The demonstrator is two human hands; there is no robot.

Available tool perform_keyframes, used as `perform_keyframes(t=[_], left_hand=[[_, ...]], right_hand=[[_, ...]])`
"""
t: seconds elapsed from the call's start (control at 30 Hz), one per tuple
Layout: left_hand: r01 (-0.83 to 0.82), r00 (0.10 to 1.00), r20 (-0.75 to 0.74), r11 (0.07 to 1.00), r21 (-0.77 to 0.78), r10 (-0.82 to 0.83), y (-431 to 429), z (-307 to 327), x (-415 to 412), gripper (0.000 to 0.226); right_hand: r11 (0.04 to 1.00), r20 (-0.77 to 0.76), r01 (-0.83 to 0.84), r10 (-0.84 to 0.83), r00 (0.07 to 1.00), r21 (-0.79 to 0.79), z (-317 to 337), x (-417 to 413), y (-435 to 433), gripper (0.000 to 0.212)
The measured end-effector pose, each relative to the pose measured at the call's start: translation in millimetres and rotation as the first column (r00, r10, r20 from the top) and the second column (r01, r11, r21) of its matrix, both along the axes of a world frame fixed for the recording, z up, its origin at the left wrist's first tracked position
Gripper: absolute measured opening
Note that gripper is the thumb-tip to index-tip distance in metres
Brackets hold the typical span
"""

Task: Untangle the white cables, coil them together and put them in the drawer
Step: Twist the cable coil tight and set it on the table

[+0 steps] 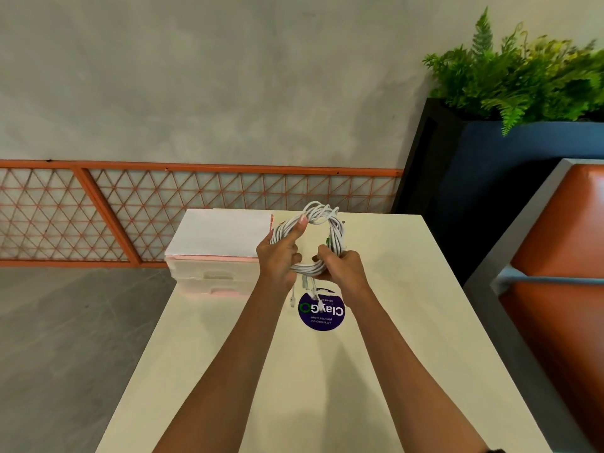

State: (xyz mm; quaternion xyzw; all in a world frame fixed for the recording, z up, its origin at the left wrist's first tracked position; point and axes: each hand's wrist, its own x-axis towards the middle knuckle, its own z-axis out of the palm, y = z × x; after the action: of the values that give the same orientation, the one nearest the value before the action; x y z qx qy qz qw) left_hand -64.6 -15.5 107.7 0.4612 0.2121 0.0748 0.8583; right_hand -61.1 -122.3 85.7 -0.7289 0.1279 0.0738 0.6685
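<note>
Grey concrete wall behind, orange lattice panel (65, 214) low on the left. Cream table (408, 322) runs away from the person. Drawer unit (215, 243), white with pink trim, sits at the table's far left corner; both drawers closed, contents not visible. Left hand (277, 259) grips the left side of the white cable coil (333, 230), fingers curled round it, thumb stretched up along the strands. Coil is a ring held above the table's far middle, just right of the drawer unit. Right hand (340, 266) clamps its lower right part. Plug ends (293, 300) dangle below, over a purple round sticker (322, 317). Planter (490, 152) with ferns (523, 76) far right; orange seat (562, 256) beside the table's right edge.
</note>
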Motion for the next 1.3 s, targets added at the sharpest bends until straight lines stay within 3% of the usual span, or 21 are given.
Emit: perform_keyframes(t=[0.13, 0.23, 0.33, 0.47, 0.57, 0.73, 0.9, 1.03, 1.07, 1.13, 1.23, 1.3], left_hand=[[0.005, 1.0, -0.015, 1.0, -0.012, -0.005, -9.3, -10.6, -3.9, 0.021], [-0.017, 1.0, -0.006, 1.0, -0.024, 0.017, -13.8, -17.6, -7.8, 0.016], [-0.01, 1.0, -0.015, 0.999, -0.038, 0.009, -14.4, -26.5, -9.0, 0.03], [0.02, 1.0, -0.011, 0.999, -0.032, -0.02, -17.5, -32.9, -12.5, 0.017], [0.026, 1.0, 0.008, 1.0, 0.004, -0.026, -22.4, -37.0, -13.8, 0.014], [-0.046, 0.993, -0.108, 0.998, 0.053, 0.052, -23.2, -43.1, -7.1, 0.025], [-0.072, 0.983, -0.156, 0.983, 0.17, 0.098, -19.3, -48.4, -0.6, 0.057], [0.052, 0.962, -0.273, 0.988, 0.145, -0.011, -16.0, -52.3, 1.1, 0.151], [0.088, 0.953, -0.301, 0.987, 0.137, -0.044, -14.7, -56.4, 4.1, 0.163], [0.118, 0.945, -0.315, 0.99, 0.072, -0.09, -13.6, -52.7, 3.0, 0.155], [0.134, 0.957, -0.265, 0.991, 0.027, -0.122, -11.3, -48.2, -0.5, 0.096], [0.15, 0.963, -0.232, 0.988, 0.039, -0.137, -9.6, -51.7, 1.1, 0.076]], right_hand=[[0.997, 0.004, 0.082, -0.082, 0.997, -0.017, -7.5, -2.8, -1.6, 0.031], [0.985, 0.023, 0.171, -0.171, 0.985, -0.026, -9.5, -7.0, -0.5, 0.025], [0.973, 0.016, 0.225, -0.225, 0.974, -0.041, -10.2, -6.5, -3.0, 0.021], [0.97, -0.008, 0.24, -0.241, 0.97, -0.042, -13.3, -6.9, -6.4, 0.02], [0.964, -0.018, 0.266, -0.266, 0.964, 0.015, -20.6, -9.8, -6.2, 0.02], [0.953, -0.027, 0.274, -0.273, 0.962, 0.129, -27.3, -9.7, -2.0, 0.021], [0.912, -0.017, 0.29, -0.298, 0.954, 0.292, -26.7, -13.1, 2.1, 0.009], [0.844, -0.041, 0.261, -0.275, 0.961, 0.469, -27.6, -16.0, -1.0, 0.006], [0.829, -0.054, 0.258, -0.267, 0.962, 0.497, -28.6, -16.4, -1.6, 0.005], [0.805, -0.083, 0.254, -0.249, 0.965, 0.537, -30.1, -16.0, -3.2, 0.007], [0.791, -0.097, 0.186, -0.159, 0.982, 0.583, -28.3, -15.1, -4.7, 0.017], [0.754, -0.091, 0.12, -0.081, 0.993, 0.646, -26.4, -15.2, -6.3, 0.024]])
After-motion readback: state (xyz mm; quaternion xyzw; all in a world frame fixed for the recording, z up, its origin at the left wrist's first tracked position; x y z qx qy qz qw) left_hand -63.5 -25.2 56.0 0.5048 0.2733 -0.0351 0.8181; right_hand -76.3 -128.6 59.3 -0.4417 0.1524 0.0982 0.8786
